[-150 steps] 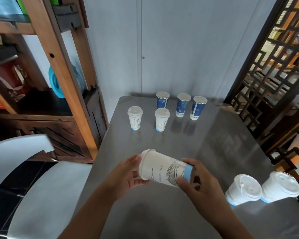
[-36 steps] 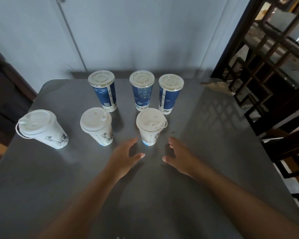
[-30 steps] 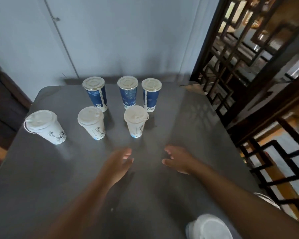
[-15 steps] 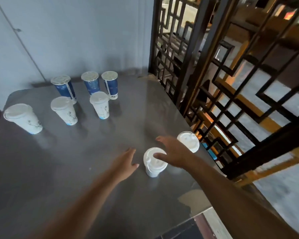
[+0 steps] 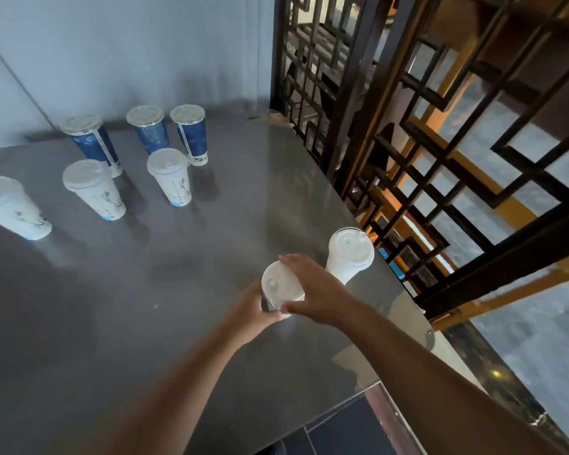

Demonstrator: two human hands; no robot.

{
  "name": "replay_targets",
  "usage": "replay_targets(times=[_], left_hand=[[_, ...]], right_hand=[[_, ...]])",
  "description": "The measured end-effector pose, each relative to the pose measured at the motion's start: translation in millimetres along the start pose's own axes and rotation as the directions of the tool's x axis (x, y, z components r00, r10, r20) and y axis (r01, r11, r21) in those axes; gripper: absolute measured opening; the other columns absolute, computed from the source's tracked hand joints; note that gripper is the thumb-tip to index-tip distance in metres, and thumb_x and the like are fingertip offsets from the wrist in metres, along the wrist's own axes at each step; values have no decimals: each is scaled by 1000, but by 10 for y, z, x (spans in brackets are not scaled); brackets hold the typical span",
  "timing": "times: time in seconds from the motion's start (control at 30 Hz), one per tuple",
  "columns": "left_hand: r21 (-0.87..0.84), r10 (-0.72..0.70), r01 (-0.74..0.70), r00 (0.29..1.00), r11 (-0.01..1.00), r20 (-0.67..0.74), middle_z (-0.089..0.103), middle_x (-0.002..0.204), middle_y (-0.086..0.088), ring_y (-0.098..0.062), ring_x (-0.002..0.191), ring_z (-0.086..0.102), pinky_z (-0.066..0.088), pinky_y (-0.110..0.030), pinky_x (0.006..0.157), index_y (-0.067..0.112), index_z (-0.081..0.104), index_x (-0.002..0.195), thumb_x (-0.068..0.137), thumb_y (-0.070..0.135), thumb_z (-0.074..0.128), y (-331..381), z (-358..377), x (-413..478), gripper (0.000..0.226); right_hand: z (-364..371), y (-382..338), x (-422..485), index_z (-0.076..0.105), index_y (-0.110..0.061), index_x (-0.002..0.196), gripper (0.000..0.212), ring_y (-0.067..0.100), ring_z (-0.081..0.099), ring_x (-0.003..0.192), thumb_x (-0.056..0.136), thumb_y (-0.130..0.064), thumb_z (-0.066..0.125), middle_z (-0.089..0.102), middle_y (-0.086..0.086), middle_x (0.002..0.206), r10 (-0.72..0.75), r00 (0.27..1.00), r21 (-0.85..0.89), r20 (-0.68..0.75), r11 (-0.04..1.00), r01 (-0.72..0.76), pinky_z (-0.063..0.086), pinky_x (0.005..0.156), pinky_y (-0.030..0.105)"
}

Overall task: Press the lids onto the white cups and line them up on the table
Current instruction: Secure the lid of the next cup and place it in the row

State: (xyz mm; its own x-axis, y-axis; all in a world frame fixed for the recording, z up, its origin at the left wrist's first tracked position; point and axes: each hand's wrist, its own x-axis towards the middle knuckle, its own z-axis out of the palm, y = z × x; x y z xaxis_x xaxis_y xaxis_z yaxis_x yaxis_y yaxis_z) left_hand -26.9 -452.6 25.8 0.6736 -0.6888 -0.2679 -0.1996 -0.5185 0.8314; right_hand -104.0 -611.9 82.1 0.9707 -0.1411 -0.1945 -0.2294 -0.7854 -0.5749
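Near the right edge of the desk (image 5: 145, 323), you are holding a white cup (image 5: 281, 287) with its lid (image 5: 276, 280) on, seen almost from straight above. Your left grip (image 5: 252, 305) is wrapping round the cup's side from the left, clamped on it. Your right grip (image 5: 314, 290) is curling over the lid from the right, one finger reaching along the far rim and the thumb pressing at the near rim, so it too is clamped on the cup. The cup's base is hiding behind your grips, so I cannot tell whether it is resting on the desk or lifted off it.

Just beside it, to the far right, a second white cup (image 5: 350, 254) is standing lidded at the desk's right edge. Well apart, at the far left, three more lidded white cups are standing in a loose row: a right row cup (image 5: 170, 175), a middle row cup (image 5: 94, 188) and a left row cup (image 5: 12, 206). Behind them a left blue cup (image 5: 89, 139), a middle blue cup (image 5: 148, 128) and a right blue cup (image 5: 191, 133) are lining up near the pale wall (image 5: 145, 44).

A dark lattice screen (image 5: 440, 126) is running along the desk's right side, and dark floor tiles (image 5: 342, 428) are showing past the near edge.
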Motion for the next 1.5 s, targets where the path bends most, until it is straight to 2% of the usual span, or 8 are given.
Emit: replay_targets(times=[0.17,0.4,0.67,0.97,1.1,1.23,1.37,1.5], left_hand=[[-7,-17,17,1000,1000,-24,64,102,31,30,92,52,42,-3,69,42,53,120,78,32,81,-11,-77,-144,51],[-185,-26,6,994,983,-104,72,114,14,3,105,67,56,-30,90,34,56,124,72,53,66,84,-404,-735,56],[-290,-65,-1,974,957,-218,69,109,16,2,91,72,58,-22,76,44,50,115,63,51,75,187,-808,-1402,58],[-427,-46,-102,945,898,-323,73,112,2,-20,100,74,62,-32,81,28,58,115,74,34,74,107,-1457,-1989,45],[-501,-51,-122,947,857,-317,77,110,-1,-15,98,75,58,-23,66,20,60,121,78,32,72,-58,-1908,-2272,46],[-508,-36,-127,954,852,-299,76,114,3,-13,100,75,58,-21,66,23,60,123,82,32,71,-244,-2294,-2481,43],[-499,-28,-133,953,857,-301,76,115,5,-11,100,75,58,-20,66,25,58,124,81,34,71,-387,-2512,-2594,46],[-495,-21,-137,954,858,-300,75,115,12,-9,102,74,59,-20,67,32,58,123,82,37,71,-447,-2550,-2620,44]], right_hand=[[-65,-92,-8,32,-17,150,92,14,33,141,73,-35,80,37,0,153,23,1000,64,-1,998,-23,24,103,18],[-254,-616,-74,44,-21,144,79,16,48,132,78,-52,74,49,-1,146,49,998,211,27,976,-54,38,104,29],[-345,-1466,-114,60,-8,119,67,27,65,108,78,-59,65,67,13,121,-17,997,226,71,974,0,51,97,49],[-266,-2506,-32,62,3,101,66,35,68,93,87,-61,55,70,21,101,-150,978,192,143,974,121,52,88,49],[-162,-2938,44,69,-14,91,43,8,60,76,90,-54,56,69,1,83,-212,962,291,173,944,156,46,75,30],[44,-3346,131,60,6,110,69,17,51,82,85,-58,56,60,34,112,-237,956,347,170,923,167,38,78,37],[193,-3633,158,57,8,111,85,19,49,80,73,-68,52,58,34,114,-249,959,332,137,924,193,44,76,47],[237,-3683,162,55,11,113,88,51,59,97,72,-66,55,57,36,116,-255,957,331,136,922,198,43,95,64]])
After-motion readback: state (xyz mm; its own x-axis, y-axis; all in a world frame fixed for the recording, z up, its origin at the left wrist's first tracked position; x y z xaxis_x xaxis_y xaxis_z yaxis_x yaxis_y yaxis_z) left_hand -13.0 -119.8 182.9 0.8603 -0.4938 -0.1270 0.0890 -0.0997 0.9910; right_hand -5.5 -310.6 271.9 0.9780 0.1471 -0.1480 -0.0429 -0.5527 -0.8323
